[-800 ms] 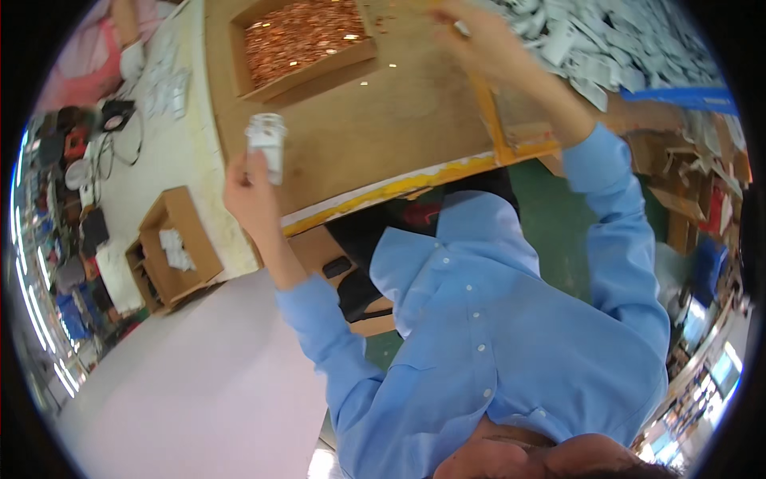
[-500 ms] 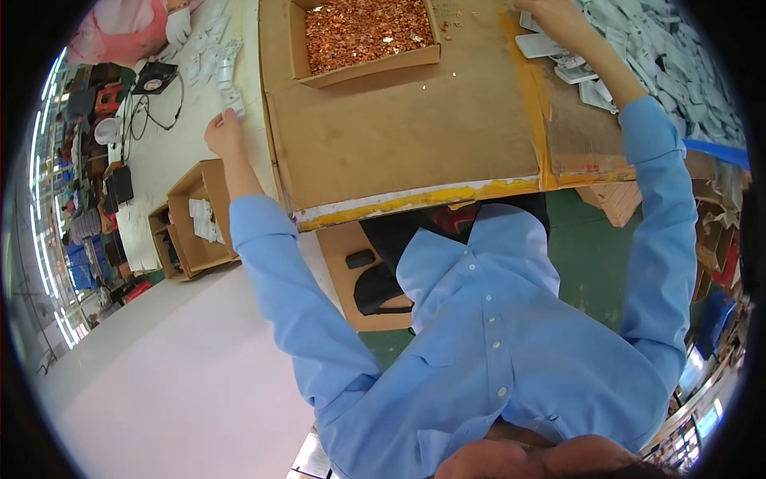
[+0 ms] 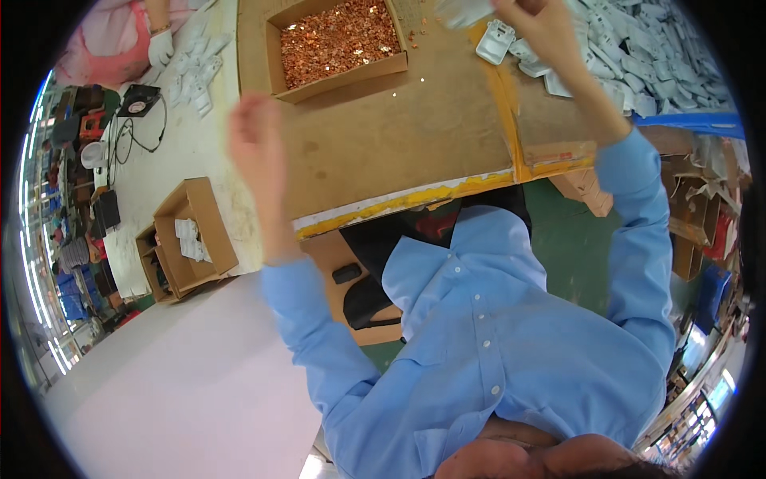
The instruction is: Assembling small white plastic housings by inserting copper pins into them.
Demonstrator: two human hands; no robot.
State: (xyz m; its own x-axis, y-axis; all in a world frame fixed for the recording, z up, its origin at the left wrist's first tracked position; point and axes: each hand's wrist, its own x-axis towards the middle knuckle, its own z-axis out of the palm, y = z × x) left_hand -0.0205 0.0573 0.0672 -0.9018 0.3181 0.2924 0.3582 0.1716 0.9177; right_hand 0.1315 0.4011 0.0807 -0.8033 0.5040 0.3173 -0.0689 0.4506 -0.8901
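Note:
My left hand (image 3: 259,144) is above the left edge of the brown cardboard sheet, smeared by motion. Its fingers are too blurred to read, and no part shows clearly in it. At the top right, the bent fingers of my right hand (image 3: 542,28) are closed at the end of a blurred white plastic part (image 3: 463,12), which the upper edge cuts off. Just below those fingers lies a white plastic housing (image 3: 495,42). A big heap of similar pale housings (image 3: 638,60) spreads to the right of the hand.
A cardboard box of small copper-coloured pieces (image 3: 339,48) stands on the cardboard sheet (image 3: 391,152). Left are white parts (image 3: 195,72), a black device with a cable (image 3: 140,100) and an open carton (image 3: 211,231). A co-worker's gloved hand (image 3: 160,48) is at the upper left.
My left hand has moved right, away from the white parts on the left table. My right hand has shifted slightly, with a blurred white part now at its fingers. The view has shifted too.

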